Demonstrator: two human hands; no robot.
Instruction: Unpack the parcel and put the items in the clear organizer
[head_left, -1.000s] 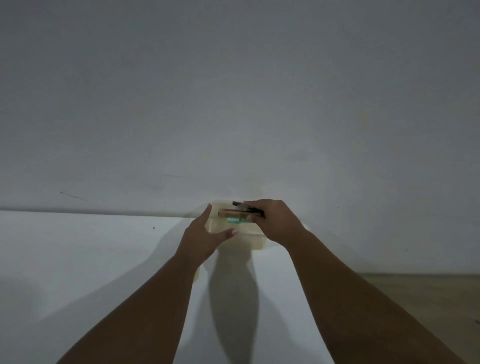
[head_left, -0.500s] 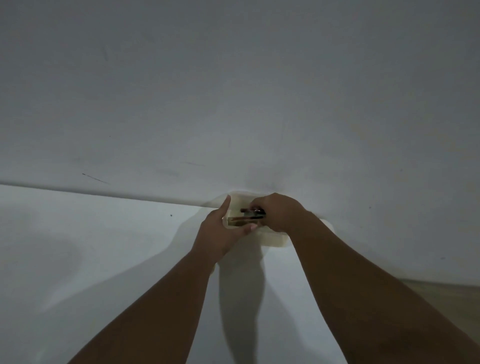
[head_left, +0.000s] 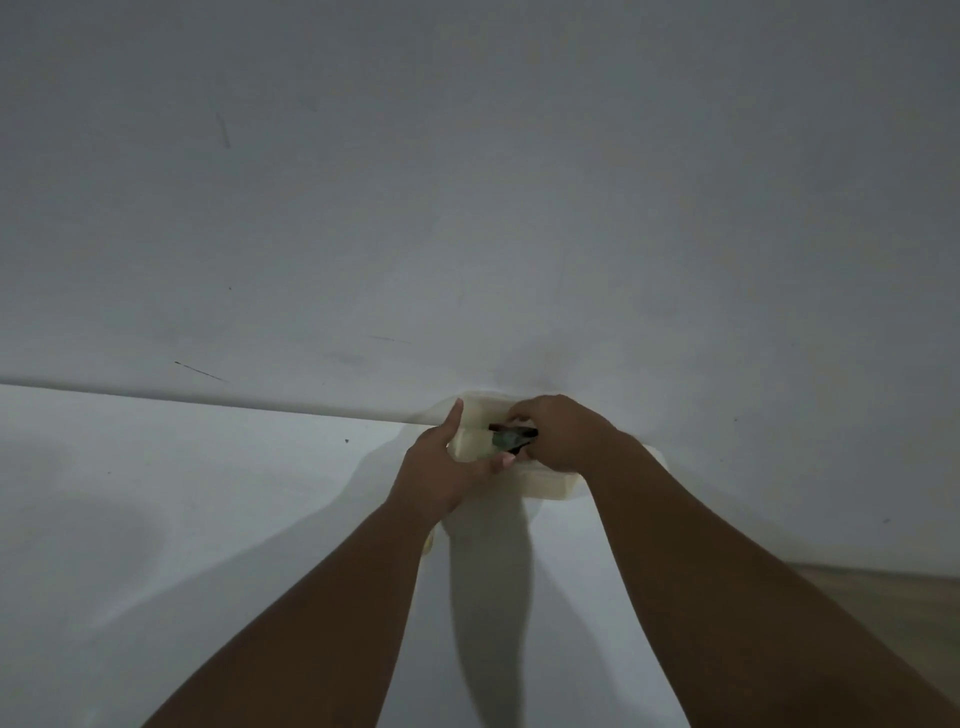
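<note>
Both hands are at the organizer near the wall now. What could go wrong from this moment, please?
1. The right hand grips a bundle of small dark and teal items over the clear organizer; released all at once, some might land outside or in the wrong compartment.
2. The organizer sits near the right edge of the white table; a push might slide it off, though the left hand braces it.
3. The light is dim, so the compartments are hard to see.

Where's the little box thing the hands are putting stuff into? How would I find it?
Look along the far edge of the white table, where it meets the grey wall. The clear organizer sits there, between the left hand and the right hand. It is the only pale, see-through box, and the right hand holds small dark items over it.
</note>
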